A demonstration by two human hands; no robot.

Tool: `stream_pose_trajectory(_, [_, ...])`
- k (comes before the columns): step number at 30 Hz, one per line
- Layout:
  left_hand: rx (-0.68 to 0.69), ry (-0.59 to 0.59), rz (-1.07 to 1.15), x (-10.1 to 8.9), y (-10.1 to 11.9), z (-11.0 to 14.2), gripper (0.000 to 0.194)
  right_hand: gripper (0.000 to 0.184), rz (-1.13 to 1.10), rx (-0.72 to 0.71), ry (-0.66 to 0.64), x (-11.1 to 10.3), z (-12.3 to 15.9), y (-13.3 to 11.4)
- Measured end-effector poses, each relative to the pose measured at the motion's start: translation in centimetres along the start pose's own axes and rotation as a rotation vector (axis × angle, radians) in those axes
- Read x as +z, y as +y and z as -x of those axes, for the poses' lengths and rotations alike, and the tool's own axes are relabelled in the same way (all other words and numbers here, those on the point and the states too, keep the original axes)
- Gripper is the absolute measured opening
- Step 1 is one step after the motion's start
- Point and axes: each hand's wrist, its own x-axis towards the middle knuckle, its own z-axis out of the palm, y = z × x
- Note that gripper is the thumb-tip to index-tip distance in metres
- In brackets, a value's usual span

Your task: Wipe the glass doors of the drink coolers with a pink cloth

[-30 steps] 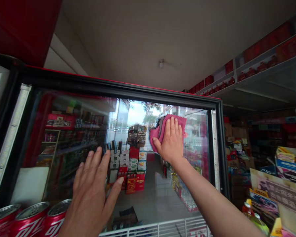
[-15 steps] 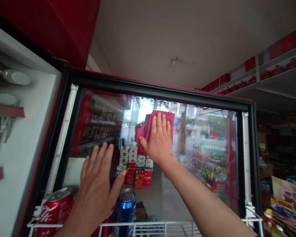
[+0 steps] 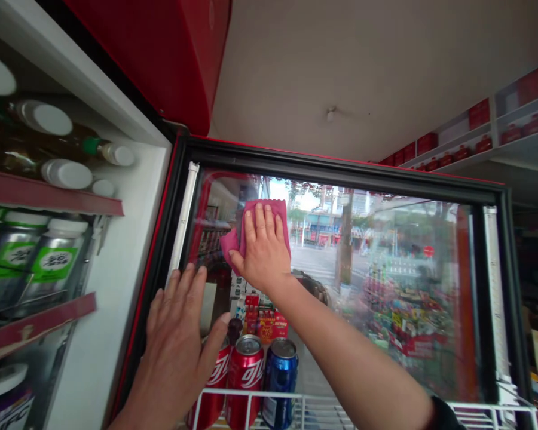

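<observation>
Flat under my right hand (image 3: 264, 254) lies a pink cloth (image 3: 231, 243), pressed against the glass pane (image 3: 316, 251) of a fridge door. The fingers are stretched out over the cloth, and one folded corner sticks out at its left. My left hand (image 3: 177, 340) is held up at the lower left, fingers extended, thumb apart, with nothing in it. It overlaps the door's left edge in view; whether it touches is unclear. Beside it, red cans (image 3: 246, 370) and a blue can (image 3: 280, 376) stand in the door's white wire rack (image 3: 314, 397).
The door's black frame (image 3: 341, 170) is swung open, with light strips (image 3: 186, 209) along both sides. At left, the fridge shelves (image 3: 54, 191) hold bottles. Through the glass I see stacked boxes and a street. High shelves (image 3: 466, 149) with red jars run along the right.
My right hand and the cloth have slid left across the glass. The view has turned left, showing more fridge shelves and cans. My left hand keeps its open shape, now nearer the door's left edge.
</observation>
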Motion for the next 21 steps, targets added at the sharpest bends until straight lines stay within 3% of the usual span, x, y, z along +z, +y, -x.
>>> stream_pose_trajectory(8, [-0.014, -0.005, -0.055, -2.3, -3.2, 0.8, 0.084, 0.096, -0.073, -0.285, -0.038, 3.4, 0.3, -7.4])
stream_pose_trajectory(11, [-0.030, -0.004, -0.064, -2.8, -3.9, 1.0, 0.083, 0.092, -0.072, -0.327, -0.085, 4.6, 0.6, -9.5])
stream_pose_trajectory(15, [-0.036, -0.008, -0.070, -3.1, -4.0, 0.9, 0.083, 0.086, -0.066, -0.321, -0.092, 4.3, -0.1, -9.6])
stream_pose_trajectory(21, [-0.034, -0.013, -0.058, -2.9, -2.5, 0.5, 0.083, 0.084, -0.042, -0.280, -0.046, 2.6, -2.0, -6.8])
